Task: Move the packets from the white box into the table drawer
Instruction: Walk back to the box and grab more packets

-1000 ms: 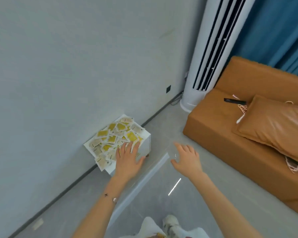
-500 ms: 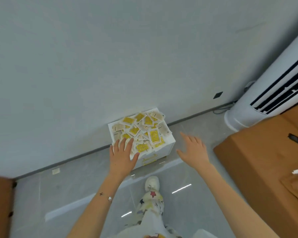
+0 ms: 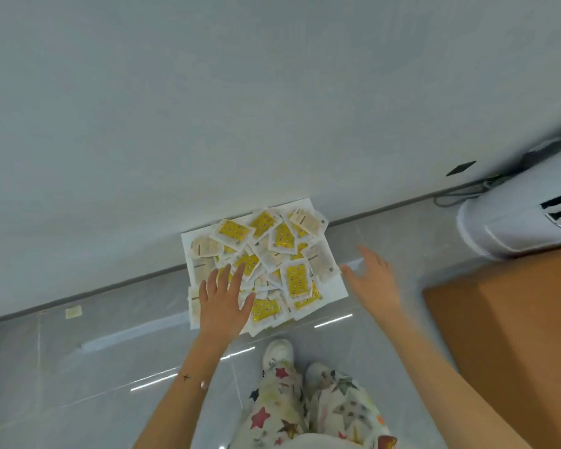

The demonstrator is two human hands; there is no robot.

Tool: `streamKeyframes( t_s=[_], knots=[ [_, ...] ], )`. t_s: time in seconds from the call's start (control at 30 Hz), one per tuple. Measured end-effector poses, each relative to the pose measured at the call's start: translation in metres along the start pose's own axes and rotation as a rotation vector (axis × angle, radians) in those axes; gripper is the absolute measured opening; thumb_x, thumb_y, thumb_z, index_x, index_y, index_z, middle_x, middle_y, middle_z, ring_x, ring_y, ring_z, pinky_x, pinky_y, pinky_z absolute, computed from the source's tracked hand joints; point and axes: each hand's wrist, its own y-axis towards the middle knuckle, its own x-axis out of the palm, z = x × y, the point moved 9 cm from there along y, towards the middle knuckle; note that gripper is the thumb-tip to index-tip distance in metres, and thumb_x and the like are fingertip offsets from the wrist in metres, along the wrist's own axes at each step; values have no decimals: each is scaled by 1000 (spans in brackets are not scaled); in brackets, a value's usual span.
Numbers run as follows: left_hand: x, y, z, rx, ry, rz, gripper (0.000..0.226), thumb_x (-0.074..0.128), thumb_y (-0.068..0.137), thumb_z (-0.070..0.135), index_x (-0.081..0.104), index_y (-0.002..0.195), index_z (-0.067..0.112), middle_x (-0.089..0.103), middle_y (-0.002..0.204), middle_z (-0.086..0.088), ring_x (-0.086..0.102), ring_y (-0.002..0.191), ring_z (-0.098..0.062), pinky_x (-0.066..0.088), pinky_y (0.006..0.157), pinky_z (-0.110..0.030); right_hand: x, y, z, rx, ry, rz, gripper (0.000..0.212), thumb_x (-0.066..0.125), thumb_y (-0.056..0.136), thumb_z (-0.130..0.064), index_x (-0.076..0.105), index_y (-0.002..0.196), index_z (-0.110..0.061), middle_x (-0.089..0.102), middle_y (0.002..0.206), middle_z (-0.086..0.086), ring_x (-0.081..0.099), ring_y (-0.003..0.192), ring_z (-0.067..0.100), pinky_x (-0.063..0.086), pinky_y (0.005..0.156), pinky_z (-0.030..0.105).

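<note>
The white box [image 3: 332,287] stands on the floor against the wall, heaped with several yellow and white packets [image 3: 297,280]. My left hand [image 3: 222,301] lies flat over the packets at the box's near left corner, fingers spread, holding nothing. Beside the box's right edge hovers my right hand [image 3: 371,280], open with fingers apart, a little blurred. No table drawer is in view.
A white floor-standing air conditioner [image 3: 515,215] stands at the right by the wall, with a cable behind it. An orange-brown sofa corner [image 3: 506,335] fills the lower right. My feet [image 3: 279,353] stand just in front of the box on the glossy grey floor.
The view has swung left and down, and the box now lies straight below me. Both hands have come closer to the box; the left one now rests on the packets.
</note>
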Motion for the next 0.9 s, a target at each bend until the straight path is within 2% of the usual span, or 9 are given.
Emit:
streamKeyframes(
  t_s=[0.23,0.37,0.47,0.53,0.63,0.77,0.9],
  knots=[
    [83,103,-49,-121,-141,104,61,31,92,51,32,147,24,38,149,-7,26,141,-32,23,115,-52,130,159,-11,-29,7,-127,63,61,89,-42,37,143,-18,44,143,8,36,133,29,32,107,42],
    [118,130,-94,-253,-197,142,63,32,91,52,31,147,23,34,152,-8,26,141,-32,23,115,-51,187,232,-1,13,-27,-135,92,57,76,-66,21,150,-24,28,154,11,25,141,33,27,112,47],
    [126,129,-133,-383,-294,210,66,33,89,51,35,145,16,37,149,-12,31,138,-33,27,113,-51,206,263,5,79,-11,-192,107,65,74,-67,2,153,-31,3,162,9,4,148,31,15,116,52],
    [127,122,-154,-479,-364,250,65,37,90,46,36,145,12,40,147,-14,33,136,-33,28,112,-49,214,272,1,65,7,-260,116,68,70,-68,-5,152,-33,-5,162,7,-4,149,30,10,117,55],
    [127,111,-177,-572,-438,283,62,39,90,47,37,144,16,45,142,-12,39,131,-32,35,108,-52,226,274,-3,42,42,-314,117,74,69,-61,-2,153,-31,4,161,7,4,148,32,15,117,55],
    [124,105,-181,-570,-429,284,63,38,91,53,36,144,19,46,141,-8,39,132,-28,36,108,-49,214,275,3,42,177,-215,102,77,70,-51,20,150,-27,35,149,7,37,137,31,37,108,52],
    [125,99,-183,-608,-453,279,65,39,90,55,35,144,18,46,142,-7,39,132,-27,34,107,-43,203,278,18,44,136,-191,97,80,71,-39,26,149,-22,38,146,9,41,134,31,39,106,53]
  ],
)
